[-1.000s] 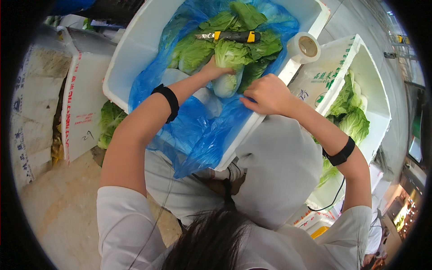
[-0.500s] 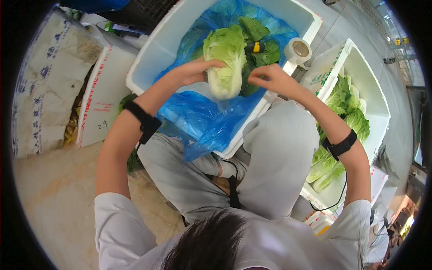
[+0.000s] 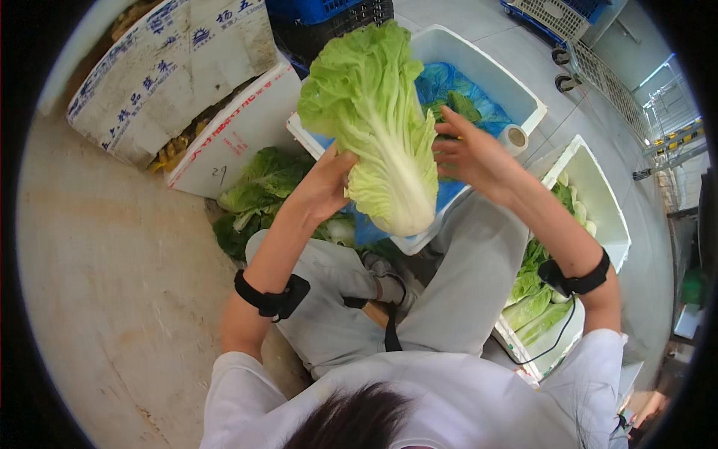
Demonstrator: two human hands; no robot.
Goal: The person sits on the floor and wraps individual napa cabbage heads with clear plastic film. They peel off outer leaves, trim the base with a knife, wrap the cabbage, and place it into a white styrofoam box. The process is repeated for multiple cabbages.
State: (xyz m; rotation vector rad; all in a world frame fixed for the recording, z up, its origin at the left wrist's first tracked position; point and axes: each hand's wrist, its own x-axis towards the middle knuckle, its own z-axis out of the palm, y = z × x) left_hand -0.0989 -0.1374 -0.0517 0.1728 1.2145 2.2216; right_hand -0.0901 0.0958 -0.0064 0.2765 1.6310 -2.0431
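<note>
A large napa cabbage [image 3: 393,142] is held up over the near part of a white foam box [image 3: 520,90] lined with blue plastic film [image 3: 445,81]. Its white base points toward me, its leafy top away. My left hand [image 3: 329,183] grips the cabbage's left side, the fingertips hidden under it. Against or just beside its right edge, my right hand [image 3: 475,157] has its fingers spread; contact is unclear. Dark green leaves [image 3: 461,106] show inside the box behind the right hand. On the box's right rim rests a roll of tape [image 3: 513,139].
Another foam box [image 3: 609,217] at my right holds several cabbages [image 3: 538,318]. Loose outer leaves [image 3: 262,183] lie on the floor to the left, beside a white carton [image 3: 232,142]. Blue and black crates [image 3: 321,26] stand behind. A wheeled cart [image 3: 598,71] is far right.
My left hand has lifted the cabbage out of the lined box, up and toward me. My right hand's bent fingers have spread out beside it. The view has shifted left.
</note>
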